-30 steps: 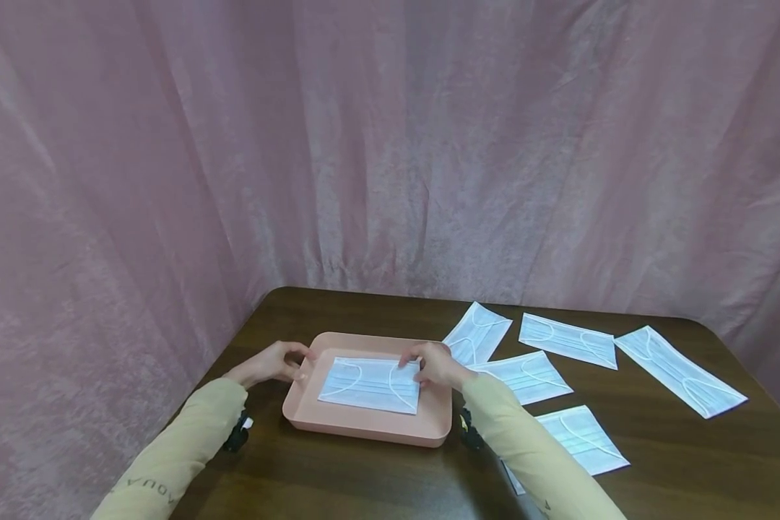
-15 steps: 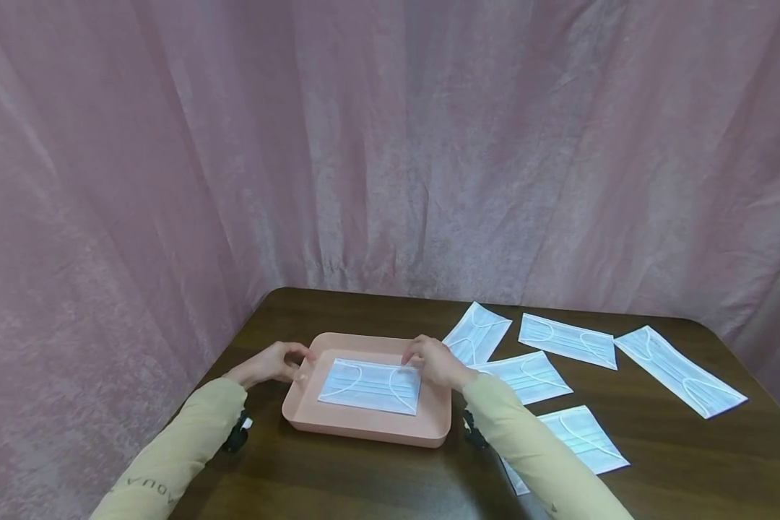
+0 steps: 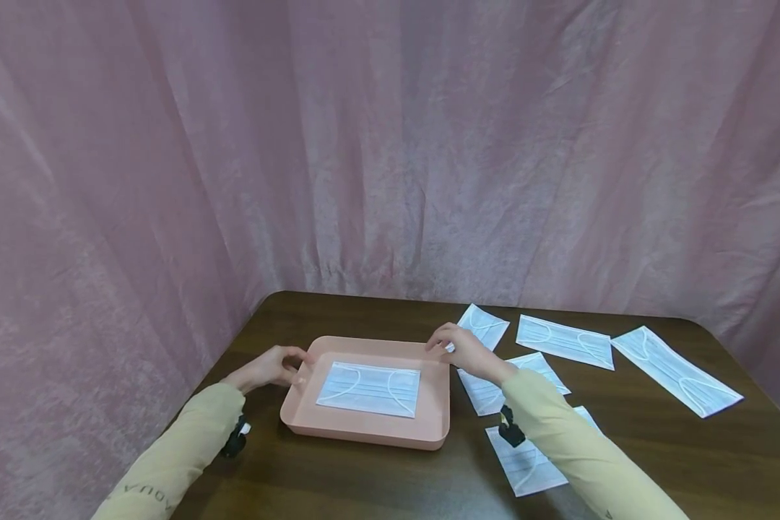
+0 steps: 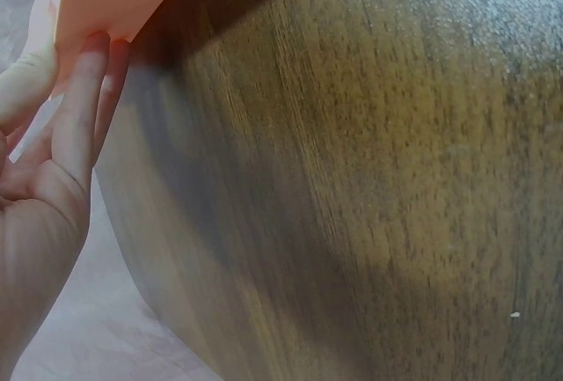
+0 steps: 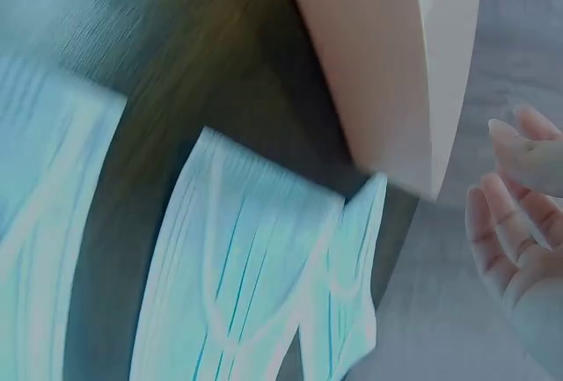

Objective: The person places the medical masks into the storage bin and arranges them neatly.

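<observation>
Remotely, I watch a dark wooden table [image 3: 364,484] where a pink tray [image 3: 364,435] holds one pleated face mask [image 3: 367,390], more masks [image 3: 564,341] scattered to its right. The left hand [image 3: 269,367] pinches the tray's left rim; the right hand [image 3: 468,352], thumb and fingers apart, hovers near its far right corner.

Tray [image 3: 364,436] left, loose masks [image 3: 565,342] right
One mask [image 3: 368,390] lies in the tray; the five others spread rightward across the table [image 3: 364,484]; behind its far edge is the curtain [image 3: 390,159].
</observation>
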A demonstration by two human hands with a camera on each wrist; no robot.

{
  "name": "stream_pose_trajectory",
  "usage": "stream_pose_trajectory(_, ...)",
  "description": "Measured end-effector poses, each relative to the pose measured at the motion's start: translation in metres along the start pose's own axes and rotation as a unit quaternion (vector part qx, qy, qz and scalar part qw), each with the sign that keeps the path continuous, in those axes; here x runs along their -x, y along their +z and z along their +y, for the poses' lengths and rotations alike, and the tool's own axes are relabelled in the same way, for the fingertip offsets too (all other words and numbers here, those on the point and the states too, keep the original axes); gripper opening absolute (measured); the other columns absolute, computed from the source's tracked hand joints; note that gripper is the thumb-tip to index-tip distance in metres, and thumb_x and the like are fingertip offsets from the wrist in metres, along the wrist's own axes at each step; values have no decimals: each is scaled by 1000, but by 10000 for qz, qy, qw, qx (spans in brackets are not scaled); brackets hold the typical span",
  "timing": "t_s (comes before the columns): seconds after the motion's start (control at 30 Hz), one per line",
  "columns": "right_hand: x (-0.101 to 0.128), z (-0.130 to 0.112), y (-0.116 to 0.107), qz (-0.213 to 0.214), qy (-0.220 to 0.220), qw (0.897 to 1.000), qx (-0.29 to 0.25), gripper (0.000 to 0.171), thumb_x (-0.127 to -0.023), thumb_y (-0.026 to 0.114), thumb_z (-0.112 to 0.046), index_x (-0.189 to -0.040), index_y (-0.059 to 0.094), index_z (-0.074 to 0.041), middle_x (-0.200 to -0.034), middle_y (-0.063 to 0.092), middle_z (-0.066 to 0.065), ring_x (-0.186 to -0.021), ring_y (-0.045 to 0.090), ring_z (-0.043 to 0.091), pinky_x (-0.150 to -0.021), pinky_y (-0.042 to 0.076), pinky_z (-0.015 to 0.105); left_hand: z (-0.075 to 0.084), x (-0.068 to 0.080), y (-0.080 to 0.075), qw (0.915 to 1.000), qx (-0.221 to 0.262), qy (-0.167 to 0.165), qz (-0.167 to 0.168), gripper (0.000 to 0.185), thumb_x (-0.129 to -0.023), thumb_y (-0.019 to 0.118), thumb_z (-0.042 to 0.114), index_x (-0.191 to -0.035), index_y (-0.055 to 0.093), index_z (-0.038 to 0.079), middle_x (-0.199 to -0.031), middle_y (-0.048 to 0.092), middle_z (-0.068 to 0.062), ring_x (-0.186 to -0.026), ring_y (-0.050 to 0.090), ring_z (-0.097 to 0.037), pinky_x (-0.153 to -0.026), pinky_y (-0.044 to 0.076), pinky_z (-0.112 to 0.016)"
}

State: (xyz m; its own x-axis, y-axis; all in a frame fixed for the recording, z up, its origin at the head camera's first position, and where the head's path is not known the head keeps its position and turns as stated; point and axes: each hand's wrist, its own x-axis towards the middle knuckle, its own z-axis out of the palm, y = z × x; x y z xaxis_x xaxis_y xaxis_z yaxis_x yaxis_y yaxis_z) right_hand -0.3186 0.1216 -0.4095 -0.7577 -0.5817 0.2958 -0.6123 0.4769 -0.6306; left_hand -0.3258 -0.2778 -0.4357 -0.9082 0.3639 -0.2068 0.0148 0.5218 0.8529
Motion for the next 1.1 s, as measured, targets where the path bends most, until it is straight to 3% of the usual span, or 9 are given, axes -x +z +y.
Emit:
stream_pose_trajectory(0.33,36,23,-38,250,394,9987,200,26,-75,67,10,-98,63,-2,-99,56,11,-89,52,34,-70,47,38,-1,-2,-2,9998,44,145,-125,42,-76,70,-1,-113,52,-7,-97,58,-18,-78,60,-24,-73,48,-40)
stream_pose_trajectory(0.53,59,37,-56,149,569,9982,131,25,-74,66,12,-96,63,1,-93,58,9,-80,55,28,-68,46,36,-3,-2,-3,9991,-15,328,-263,43,-76,69,-1,-114,51,-9,-101,56,-19,-82,59,-24,-72,49,-38)
stream_pose_trajectory(0.73,81,49,-71,75,775,9967,222,25,-74,66,11,-96,63,0,-93,60,9,-85,54,32,-73,45,45,-2,0,-4,9988,5,393,-283,43,-76,69,-1,-114,50,-11,-97,57,-20,-79,59,-24,-72,49,-39)
stream_pose_trajectory(1.1,125,57,-89,-583,1265,9899,256,21,-77,65,7,-96,63,-1,-94,60,9,-80,53,27,-69,45,37,-2,2,-3,9996,-16,232,-161,43,-74,71,-3,-111,53,-10,-96,56,-16,-74,58,-23,-70,50,-39)
